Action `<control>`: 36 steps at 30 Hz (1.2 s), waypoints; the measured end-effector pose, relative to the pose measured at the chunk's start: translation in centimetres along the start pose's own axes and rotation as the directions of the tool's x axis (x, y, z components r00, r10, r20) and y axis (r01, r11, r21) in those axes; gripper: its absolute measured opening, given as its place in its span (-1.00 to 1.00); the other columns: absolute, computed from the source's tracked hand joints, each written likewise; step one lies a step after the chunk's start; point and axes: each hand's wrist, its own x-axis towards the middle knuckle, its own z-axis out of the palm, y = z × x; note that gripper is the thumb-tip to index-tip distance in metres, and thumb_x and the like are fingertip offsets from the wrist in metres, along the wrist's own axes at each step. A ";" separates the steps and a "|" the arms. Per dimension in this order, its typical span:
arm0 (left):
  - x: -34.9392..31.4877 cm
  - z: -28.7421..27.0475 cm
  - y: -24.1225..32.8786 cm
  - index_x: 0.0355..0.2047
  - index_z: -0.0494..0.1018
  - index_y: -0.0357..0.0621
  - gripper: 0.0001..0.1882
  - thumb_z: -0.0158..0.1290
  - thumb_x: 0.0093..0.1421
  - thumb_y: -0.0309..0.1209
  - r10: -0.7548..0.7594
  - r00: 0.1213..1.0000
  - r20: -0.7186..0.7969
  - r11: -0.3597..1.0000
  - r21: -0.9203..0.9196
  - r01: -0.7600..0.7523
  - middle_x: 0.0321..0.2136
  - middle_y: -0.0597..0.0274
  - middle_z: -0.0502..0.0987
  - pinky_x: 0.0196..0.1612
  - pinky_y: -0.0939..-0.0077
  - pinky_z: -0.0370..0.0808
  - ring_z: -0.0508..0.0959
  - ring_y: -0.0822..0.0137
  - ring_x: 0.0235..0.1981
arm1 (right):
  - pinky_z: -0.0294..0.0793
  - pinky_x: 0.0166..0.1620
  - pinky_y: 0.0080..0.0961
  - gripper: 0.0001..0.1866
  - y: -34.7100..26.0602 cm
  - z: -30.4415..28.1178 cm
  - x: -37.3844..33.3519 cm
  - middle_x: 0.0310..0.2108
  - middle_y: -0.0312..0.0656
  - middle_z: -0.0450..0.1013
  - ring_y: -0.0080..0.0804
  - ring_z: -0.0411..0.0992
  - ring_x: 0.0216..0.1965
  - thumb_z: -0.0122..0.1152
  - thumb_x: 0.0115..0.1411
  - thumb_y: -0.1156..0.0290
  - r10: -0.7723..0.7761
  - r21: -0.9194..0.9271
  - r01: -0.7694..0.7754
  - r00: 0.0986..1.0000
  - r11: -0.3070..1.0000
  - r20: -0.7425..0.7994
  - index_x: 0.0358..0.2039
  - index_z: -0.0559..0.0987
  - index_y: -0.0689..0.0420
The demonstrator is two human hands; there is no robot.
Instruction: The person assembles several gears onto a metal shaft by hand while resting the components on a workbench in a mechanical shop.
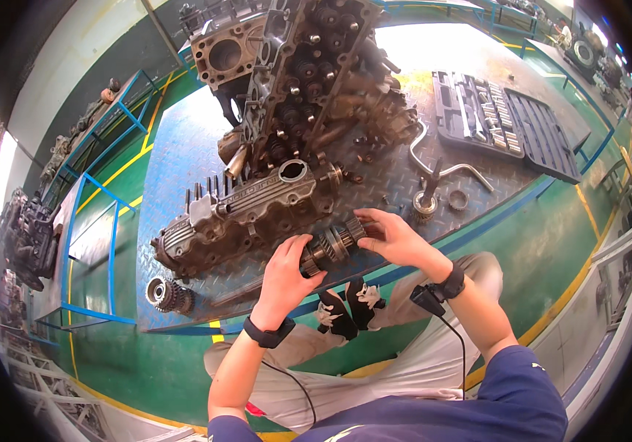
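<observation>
A gear shaft (pixel 336 244) with several toothed gears lies level between my hands at the near edge of the metal bench. My left hand (pixel 286 271) is curled round its left end, thumb below and fingers above. At its right end, my right hand (pixel 391 237) grips with thumb and fingertips. Whether the shaft touches the bench top is hard to see. Just beyond it is a long ribbed engine cover (pixel 246 214) with a round filler opening. A stack of gears (pixel 169 295) stands at the bench's left corner.
A large engine block (pixel 305 81) stands behind the cover. To the right are a bent metal rod (pixel 441 171), a small gear with a shaft (pixel 425 205), a ring (pixel 458 200) and an opened socket tool case (pixel 478 114). Blue-framed benches (pixel 113 243) stand at the left.
</observation>
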 end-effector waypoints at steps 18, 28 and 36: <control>0.2 0.1 -0.7 0.14 0.54 -0.22 -0.25 0.52 -0.13 -0.43 0.031 1.000 -0.003 0.999 -0.021 -0.031 0.10 -0.07 0.60 0.22 0.12 0.54 0.60 -0.13 0.14 | 0.72 0.00 -0.39 -0.55 -1.4 -1.4 2.8 -0.05 -0.02 0.64 -0.36 0.65 -0.09 0.22 0.52 0.25 0.268 -0.022 -0.268 0.947 0.963 0.175 0.14 0.58 0.45; -0.2 0.4 -1.5 0.18 0.49 -0.19 -0.23 0.49 -0.08 -0.41 0.059 0.998 -0.009 0.998 -0.006 -0.059 0.14 -0.10 0.56 0.24 0.06 0.52 0.55 -0.17 0.18 | 0.74 -0.24 -0.46 -0.48 -1.0 -1.2 3.5 -0.26 -0.05 0.66 -0.37 0.67 -0.34 0.21 0.53 0.10 0.438 -0.102 -0.428 0.891 0.898 0.115 -0.06 0.63 0.46; -0.6 0.1 -1.5 0.22 0.46 -0.17 -0.22 0.47 -0.04 -0.40 0.031 0.999 0.017 0.999 -0.045 -0.030 0.16 -0.10 0.54 0.27 0.06 0.49 0.51 -0.15 0.22 | 0.66 -0.23 -0.45 -0.47 -0.5 -2.3 2.6 -0.17 -0.04 0.67 -0.40 0.63 -0.22 0.51 0.28 0.24 0.256 -0.115 -0.267 0.961 0.957 -0.105 0.04 0.62 0.44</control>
